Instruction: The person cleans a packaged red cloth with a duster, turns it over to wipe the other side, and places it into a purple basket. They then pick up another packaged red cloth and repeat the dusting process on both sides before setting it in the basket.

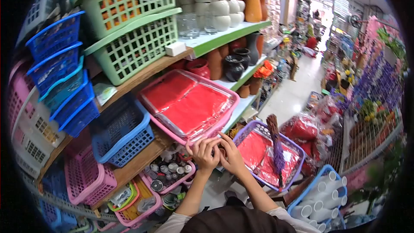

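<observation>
Fingers [208, 143] of the left hand [203, 157] were bent toward those of the right hand [233, 160], the fingertips close together at the near corner of a pink basket [235, 100]. Whether they pinched some small thing between them or merely met, the view did not tell; no packet showed in either hand.

Just beyond them, clear-wrapped red packets [196, 108] lay flat inside the pink basket, side by side and up near its rim. That basket looked well filled, its contents fairly orderly. What was left to do could not be judged.

To the right, a purple basket [300, 149] held more red packets, laid less evenly, with a bundle of purple flowers [278, 155] across them. Bulky plastic bags [302, 127] with red contents sat beyond it, and lower down a blue basket held white tubular pieces [321, 198].

On the left, an empty-looking blue basket [120, 131] stood beside the pink one, below stacked green baskets [133, 43]. Farther out, shelves carried white bowls [221, 15] and orange vases [253, 6].
</observation>
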A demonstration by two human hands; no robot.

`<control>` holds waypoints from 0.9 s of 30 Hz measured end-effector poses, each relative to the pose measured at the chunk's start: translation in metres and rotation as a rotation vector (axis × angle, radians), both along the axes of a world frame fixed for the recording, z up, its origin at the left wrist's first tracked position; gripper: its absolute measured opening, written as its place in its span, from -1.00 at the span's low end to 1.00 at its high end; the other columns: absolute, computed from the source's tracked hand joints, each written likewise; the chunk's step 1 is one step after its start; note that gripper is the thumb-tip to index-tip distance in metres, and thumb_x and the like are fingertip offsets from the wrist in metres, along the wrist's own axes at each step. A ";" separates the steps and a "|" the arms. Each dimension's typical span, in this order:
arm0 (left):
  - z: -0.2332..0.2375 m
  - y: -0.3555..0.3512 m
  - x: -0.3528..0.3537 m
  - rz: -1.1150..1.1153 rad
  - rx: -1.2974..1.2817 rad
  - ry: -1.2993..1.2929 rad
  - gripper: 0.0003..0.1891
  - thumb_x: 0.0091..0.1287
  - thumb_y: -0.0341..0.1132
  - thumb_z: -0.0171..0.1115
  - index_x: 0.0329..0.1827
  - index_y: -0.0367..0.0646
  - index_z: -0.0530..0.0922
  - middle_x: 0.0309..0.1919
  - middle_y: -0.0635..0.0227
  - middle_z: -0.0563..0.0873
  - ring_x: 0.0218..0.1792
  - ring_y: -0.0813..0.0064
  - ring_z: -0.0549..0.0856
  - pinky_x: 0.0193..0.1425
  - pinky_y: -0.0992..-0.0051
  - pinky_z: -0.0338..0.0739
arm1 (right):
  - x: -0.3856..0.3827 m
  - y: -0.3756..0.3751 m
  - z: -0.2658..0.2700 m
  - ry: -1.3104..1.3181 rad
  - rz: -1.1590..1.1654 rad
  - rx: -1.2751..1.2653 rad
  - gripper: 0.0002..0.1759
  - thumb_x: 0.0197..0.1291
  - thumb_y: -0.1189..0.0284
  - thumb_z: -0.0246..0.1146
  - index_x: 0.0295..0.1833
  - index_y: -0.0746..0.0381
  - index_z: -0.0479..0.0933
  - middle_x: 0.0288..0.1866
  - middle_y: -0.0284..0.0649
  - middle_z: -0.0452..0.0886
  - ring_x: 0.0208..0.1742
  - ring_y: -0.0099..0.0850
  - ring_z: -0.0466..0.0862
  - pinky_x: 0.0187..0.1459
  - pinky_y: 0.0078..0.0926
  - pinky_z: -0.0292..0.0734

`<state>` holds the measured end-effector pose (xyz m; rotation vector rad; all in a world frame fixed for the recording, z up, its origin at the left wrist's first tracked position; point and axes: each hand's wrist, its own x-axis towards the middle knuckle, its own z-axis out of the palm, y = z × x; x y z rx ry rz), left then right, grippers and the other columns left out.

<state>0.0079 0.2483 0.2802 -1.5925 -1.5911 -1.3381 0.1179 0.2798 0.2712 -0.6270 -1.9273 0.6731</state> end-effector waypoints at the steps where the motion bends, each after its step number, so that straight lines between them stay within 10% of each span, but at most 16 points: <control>1: -0.003 -0.002 0.006 -0.029 -0.006 0.013 -0.88 0.06 -0.35 0.16 -0.35 0.07 0.61 -0.35 0.59 0.62 -0.17 0.52 0.55 0.29 0.11 -0.01 | 0.010 -0.007 -0.003 -0.010 -0.022 -0.071 -0.51 0.00 0.62 0.11 0.13 0.36 0.29 0.22 0.02 0.29 0.19 -0.06 0.36 0.20 -0.26 0.26; 19: -0.134 0.024 0.132 -1.093 -0.799 -0.211 -0.79 0.17 -0.37 0.10 -0.15 -0.17 0.54 -0.26 0.23 0.59 -0.19 0.21 0.56 -0.05 0.32 0.41 | 0.208 -0.027 -0.231 -0.542 -1.126 -0.359 -0.34 -0.08 0.57 0.13 0.22 0.41 0.16 0.11 0.22 0.30 0.14 0.07 0.33 0.15 -0.14 0.25; 27: -0.270 0.048 0.162 -0.880 -1.071 -0.226 -0.51 0.16 -0.20 0.20 0.11 -0.26 0.37 -0.04 0.06 0.50 0.03 0.19 0.49 0.12 0.34 0.36 | 0.228 -0.030 -0.254 -0.641 -1.138 -0.453 -0.43 -0.08 0.52 0.12 0.16 0.26 0.30 -0.08 -0.04 0.47 -0.02 -0.13 0.45 -0.01 -0.21 0.33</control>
